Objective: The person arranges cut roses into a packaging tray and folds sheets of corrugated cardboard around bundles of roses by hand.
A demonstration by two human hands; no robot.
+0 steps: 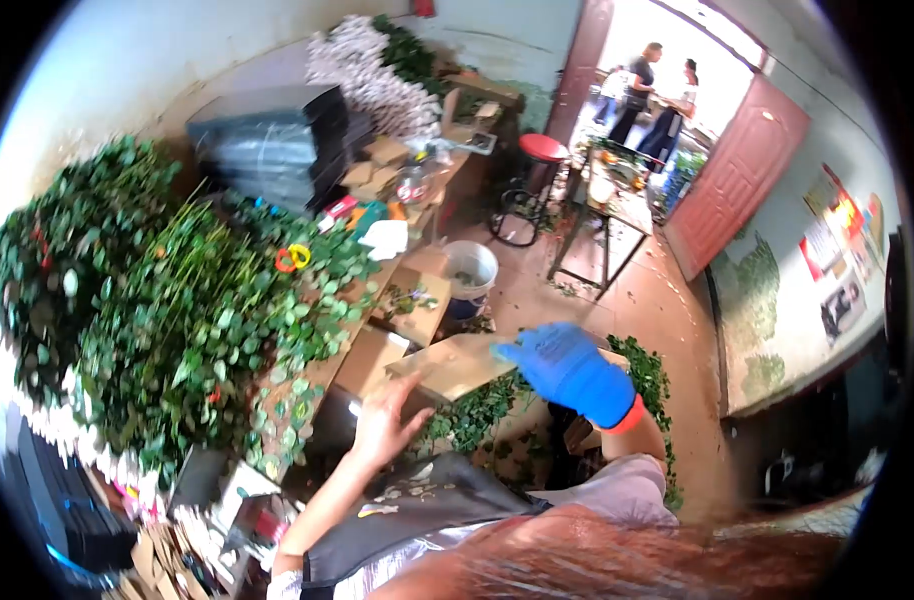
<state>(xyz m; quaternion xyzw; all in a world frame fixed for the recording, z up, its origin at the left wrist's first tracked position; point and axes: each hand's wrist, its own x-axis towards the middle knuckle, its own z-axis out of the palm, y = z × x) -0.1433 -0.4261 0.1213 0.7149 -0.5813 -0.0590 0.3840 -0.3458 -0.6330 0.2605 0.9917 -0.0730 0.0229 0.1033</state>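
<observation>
broadly, the heap of leafy stems (177,290) lies to your left, apart from the cardboard piece (455,368) between your hands. your gloved right hand (567,372) has its fingers closed on the far-right end; a flat, light pinch should avoid creasing it. your bare left hand (385,425) is loosely open, fingertips at the near-left corner, contact unclear; support that corner evenly.

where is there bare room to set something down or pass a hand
The barest floor lies between the leaves past the blue glove and the wall. Another patch, with scattered scraps, lies between the bucket and the small table. The bench is crowded with heaped greenery; the small table's top is cluttered too.
</observation>
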